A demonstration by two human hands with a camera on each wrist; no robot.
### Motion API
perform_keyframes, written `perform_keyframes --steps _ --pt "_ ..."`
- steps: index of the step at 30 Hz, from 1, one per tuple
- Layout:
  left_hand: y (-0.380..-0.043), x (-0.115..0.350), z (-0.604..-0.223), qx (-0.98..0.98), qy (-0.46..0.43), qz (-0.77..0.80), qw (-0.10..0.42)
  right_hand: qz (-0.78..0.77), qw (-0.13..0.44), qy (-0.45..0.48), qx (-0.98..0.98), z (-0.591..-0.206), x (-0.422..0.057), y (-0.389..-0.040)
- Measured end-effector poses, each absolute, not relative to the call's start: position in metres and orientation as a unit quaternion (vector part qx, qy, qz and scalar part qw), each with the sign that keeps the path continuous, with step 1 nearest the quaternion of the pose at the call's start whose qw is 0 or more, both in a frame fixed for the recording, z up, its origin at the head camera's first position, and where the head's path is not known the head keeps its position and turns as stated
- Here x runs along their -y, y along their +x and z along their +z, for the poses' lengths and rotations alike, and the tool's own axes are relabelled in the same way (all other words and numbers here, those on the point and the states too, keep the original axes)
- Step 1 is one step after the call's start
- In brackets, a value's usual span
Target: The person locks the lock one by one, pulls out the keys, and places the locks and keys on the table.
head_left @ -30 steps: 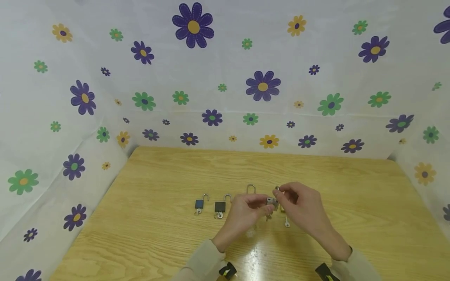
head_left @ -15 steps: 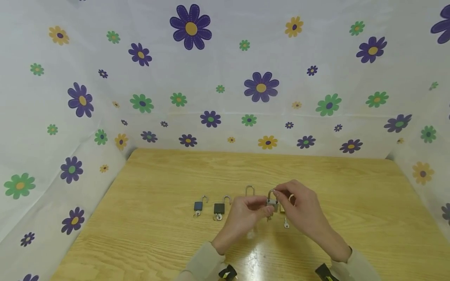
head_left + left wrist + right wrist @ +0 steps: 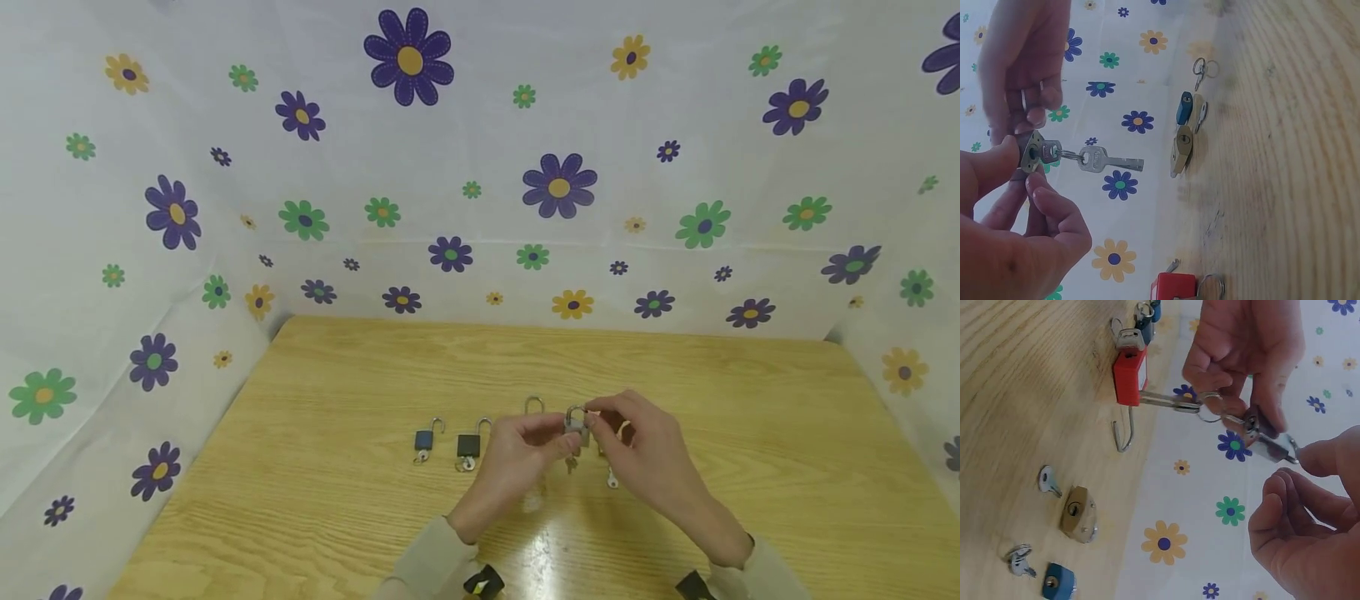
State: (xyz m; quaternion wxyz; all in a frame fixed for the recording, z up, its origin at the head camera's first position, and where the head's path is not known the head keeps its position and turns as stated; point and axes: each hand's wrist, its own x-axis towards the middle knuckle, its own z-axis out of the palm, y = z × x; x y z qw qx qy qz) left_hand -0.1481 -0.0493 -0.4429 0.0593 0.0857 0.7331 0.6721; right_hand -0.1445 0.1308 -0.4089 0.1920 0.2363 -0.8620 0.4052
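Just above the table, a small silver padlock (image 3: 575, 427) is held between both hands. My left hand (image 3: 517, 458) grips its body between thumb and fingers. My right hand (image 3: 645, 442) pinches at the shackle (image 3: 575, 412), which stands over the body; whether it is locked I cannot tell. In the left wrist view a key (image 3: 1051, 151) sits in the padlock's underside, and a second key (image 3: 1107, 160) dangles from its ring. The right wrist view shows the right thumb touching the shackle end of the padlock (image 3: 1266, 444).
On the wooden table (image 3: 337, 517) lie a blue padlock (image 3: 423, 440), a black padlock (image 3: 468, 446) and a red padlock (image 3: 1130, 376), shackles raised. A brass padlock (image 3: 1079, 514) and another blue padlock (image 3: 1059, 582) have loose keys (image 3: 1020, 559) nearby. Flowered cloth (image 3: 450, 167) surrounds the table.
The silver padlock's shackle has swung from the right side to over the body and come down lower. The right fingers moved with it, while the left hand keeps its grip.
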Motion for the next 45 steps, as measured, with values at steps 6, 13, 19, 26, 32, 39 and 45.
perform_keyframes --steps 6,13,19,26,32,39,45 --pt "-0.145 0.05 -0.424 -0.741 0.062 0.666 0.054 0.447 0.097 0.192 0.868 -0.422 -0.142 -0.141" --pt "-0.15 0.053 -0.432 -0.738 0.091 0.666 0.056 0.582 -0.086 0.174 0.79 -0.434 -0.146 -0.137" --pt "-0.149 0.053 -0.432 -0.743 0.113 0.657 0.058 0.64 -0.148 0.162 0.736 -0.439 -0.146 -0.136" --pt "-0.142 0.052 -0.416 -0.746 0.108 0.654 0.068 0.734 -0.241 0.193 0.604 -0.448 -0.15 -0.138" --pt "-0.135 0.053 -0.397 -0.746 0.121 0.65 0.077 0.777 -0.306 0.215 0.506 -0.454 -0.153 -0.142" --pt "-0.134 0.053 -0.397 -0.748 0.119 0.647 0.084 0.769 -0.314 0.194 0.523 -0.456 -0.15 -0.142" --pt "-0.134 0.054 -0.398 -0.75 0.107 0.647 0.087 0.741 -0.254 0.148 0.604 -0.453 -0.144 -0.138"
